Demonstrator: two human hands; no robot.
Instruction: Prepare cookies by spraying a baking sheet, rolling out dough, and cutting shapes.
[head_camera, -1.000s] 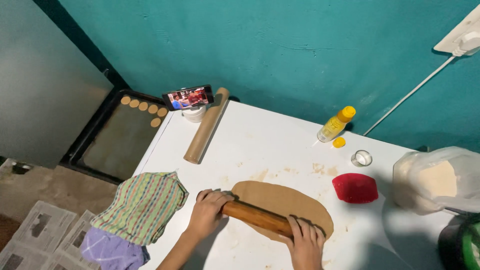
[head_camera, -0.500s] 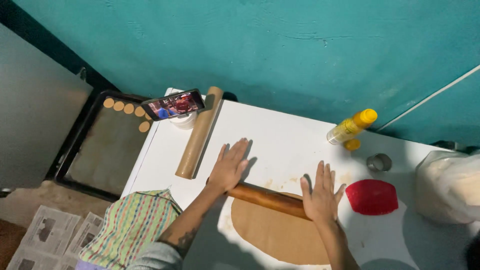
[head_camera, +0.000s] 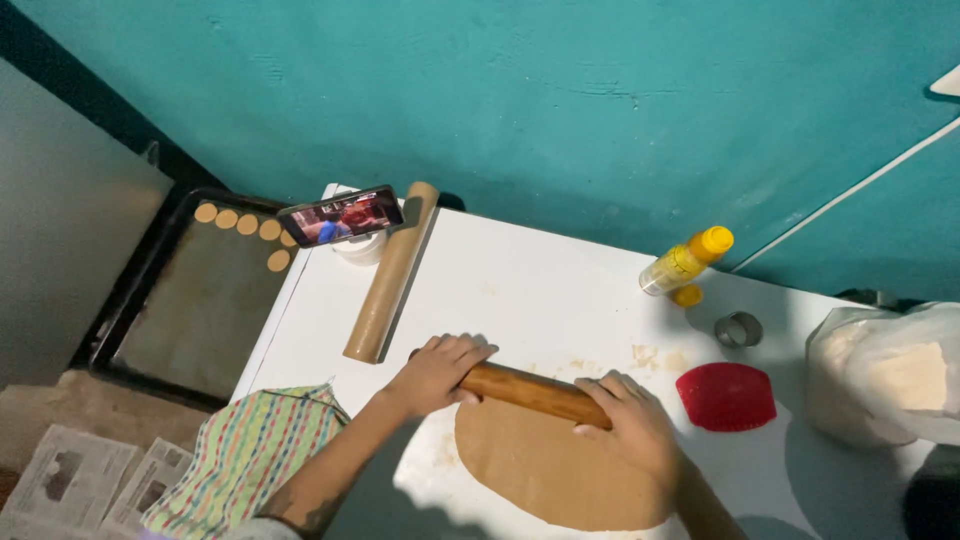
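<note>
A wooden rolling pin (head_camera: 530, 392), smooth and reddish brown, lies across the far edge of a flat, thin oval sheet of tan dough (head_camera: 555, 470) on a white desk (head_camera: 540, 290). The left hand (head_camera: 437, 372) curls over the pin's left end, fingers bent around it. The right hand (head_camera: 632, 428) presses on the pin's right end, fingers together and lightly bent, covering that end completely.

Right of the dough lies a red scraper (head_camera: 726, 396), and beyond it a small metal ring cutter (head_camera: 738, 329) and a yellow-capped bottle (head_camera: 686, 262) lying on its side. A long cardboard tube (head_camera: 391, 271) rests at the desk's left edge beside a phone (head_camera: 340, 215) propped on a white cup. Left of the desk, a dark baking tray (head_camera: 200, 300) holds a few round dough discs (head_camera: 245, 224). A striped cloth (head_camera: 250, 455) hangs at the near left corner.

The dough's near edge is cut off by the bottom of the view, and a clear bag of flour (head_camera: 890, 375) is cut off at the right. The phone's screen is too small to make out.

Half a second ago both hands lay flat with fingers spread on the pin, further up the desk; now they are curled and nearer the person.
</note>
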